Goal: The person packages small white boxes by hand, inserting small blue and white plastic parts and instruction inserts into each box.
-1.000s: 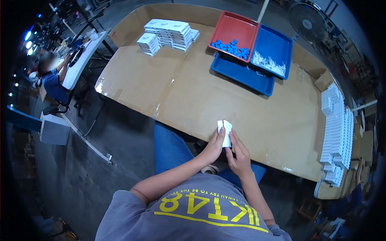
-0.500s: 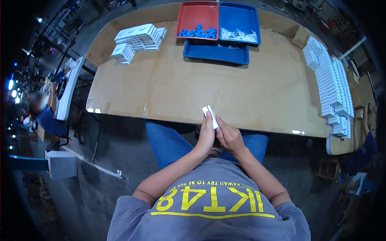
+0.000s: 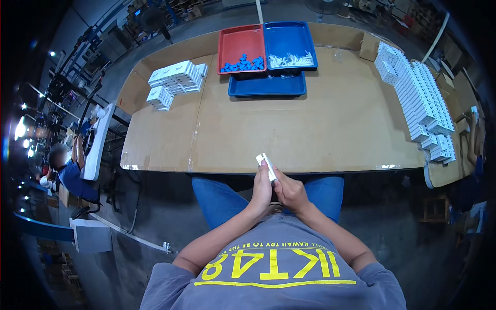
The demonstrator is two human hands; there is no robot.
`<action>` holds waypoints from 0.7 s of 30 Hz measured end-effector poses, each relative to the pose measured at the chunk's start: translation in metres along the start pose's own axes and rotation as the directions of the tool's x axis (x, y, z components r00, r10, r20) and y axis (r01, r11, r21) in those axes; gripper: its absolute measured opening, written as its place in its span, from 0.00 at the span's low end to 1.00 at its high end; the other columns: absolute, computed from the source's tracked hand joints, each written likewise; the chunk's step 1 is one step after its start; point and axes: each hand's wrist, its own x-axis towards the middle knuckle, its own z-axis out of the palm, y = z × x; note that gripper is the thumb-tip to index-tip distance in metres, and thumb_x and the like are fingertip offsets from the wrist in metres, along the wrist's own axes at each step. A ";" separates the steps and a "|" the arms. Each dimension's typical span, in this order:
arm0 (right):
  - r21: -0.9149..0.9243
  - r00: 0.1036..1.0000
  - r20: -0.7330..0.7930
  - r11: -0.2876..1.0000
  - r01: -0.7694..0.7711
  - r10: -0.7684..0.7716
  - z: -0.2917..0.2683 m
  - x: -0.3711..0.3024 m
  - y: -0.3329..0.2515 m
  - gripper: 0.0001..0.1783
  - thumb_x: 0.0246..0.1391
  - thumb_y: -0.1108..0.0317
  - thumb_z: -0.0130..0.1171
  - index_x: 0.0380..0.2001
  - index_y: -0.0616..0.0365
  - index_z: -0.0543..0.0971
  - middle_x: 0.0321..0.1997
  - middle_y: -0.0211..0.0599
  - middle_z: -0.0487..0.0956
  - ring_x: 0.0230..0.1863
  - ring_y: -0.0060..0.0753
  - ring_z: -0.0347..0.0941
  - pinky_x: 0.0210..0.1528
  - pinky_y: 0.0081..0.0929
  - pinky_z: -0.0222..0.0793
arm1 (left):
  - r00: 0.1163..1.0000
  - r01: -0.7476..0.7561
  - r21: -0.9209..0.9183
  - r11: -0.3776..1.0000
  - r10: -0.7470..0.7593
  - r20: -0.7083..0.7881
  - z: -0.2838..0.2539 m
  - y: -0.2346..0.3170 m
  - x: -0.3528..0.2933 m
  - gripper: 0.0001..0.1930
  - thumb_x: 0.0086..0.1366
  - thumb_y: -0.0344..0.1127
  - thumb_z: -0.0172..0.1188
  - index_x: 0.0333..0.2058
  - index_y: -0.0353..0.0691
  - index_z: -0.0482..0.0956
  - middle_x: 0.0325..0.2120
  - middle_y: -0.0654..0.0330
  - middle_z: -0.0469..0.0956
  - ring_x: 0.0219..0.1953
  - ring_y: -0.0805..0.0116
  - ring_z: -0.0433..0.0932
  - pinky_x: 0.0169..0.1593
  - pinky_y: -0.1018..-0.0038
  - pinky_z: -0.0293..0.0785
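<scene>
A small white carton [image 3: 268, 168] is held upright between my two hands, just at the near edge of the cardboard-covered table [image 3: 299, 137]. My left hand [image 3: 262, 190] is closed on its left side, the thumb lying along it. From the right, the fingers of my right hand [image 3: 291, 190] press against the same carton. Its top end points away from me and looks split into two parts, perhaps a raised flap. What lies inside the carton, if anything, is hidden.
At the far side, a red tray [image 3: 240, 41] holds small blue pieces [image 3: 244, 64] and a blue tray [image 3: 289, 39] holds slim white pieces [image 3: 292, 60]. Another blue tray [image 3: 266, 89] sits in front. White cartons are stacked left [image 3: 175, 77] and right [image 3: 413, 101]. A co-worker [image 3: 77, 175] sits far left.
My view has tilted up and shifted a little, so the table and trays appear lower. Both hands still hold the white carton in nearly the same pose.
</scene>
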 end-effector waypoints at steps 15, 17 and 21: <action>0.306 0.965 0.084 0.915 -0.262 0.248 -0.018 -0.002 -0.020 0.23 0.73 0.64 0.52 0.63 0.68 0.75 0.67 0.61 0.74 0.67 0.58 0.73 0.68 0.41 0.69 | 0.992 -0.052 -0.072 0.996 0.059 0.110 -0.013 -0.008 0.000 0.32 0.81 0.58 0.41 0.70 0.39 0.62 0.52 0.56 0.77 0.53 0.68 0.77 0.60 0.68 0.72; 0.282 0.930 0.064 0.887 -0.366 0.363 -0.028 0.002 -0.017 0.23 0.74 0.63 0.52 0.62 0.69 0.75 0.65 0.58 0.76 0.64 0.57 0.75 0.66 0.39 0.71 | 0.954 -0.221 0.048 0.974 0.205 0.218 -0.011 0.010 -0.008 0.37 0.79 0.50 0.46 0.78 0.44 0.45 0.59 0.51 0.73 0.58 0.64 0.75 0.65 0.67 0.70; 0.498 0.670 0.335 0.479 -0.722 0.662 -0.048 0.019 -0.019 0.26 0.74 0.57 0.54 0.67 0.63 0.72 0.58 0.46 0.80 0.56 0.37 0.79 0.56 0.31 0.76 | 0.891 -0.397 0.159 0.904 0.338 0.302 -0.013 0.018 -0.007 0.47 0.70 0.36 0.59 0.79 0.41 0.39 0.62 0.46 0.70 0.60 0.61 0.74 0.65 0.67 0.70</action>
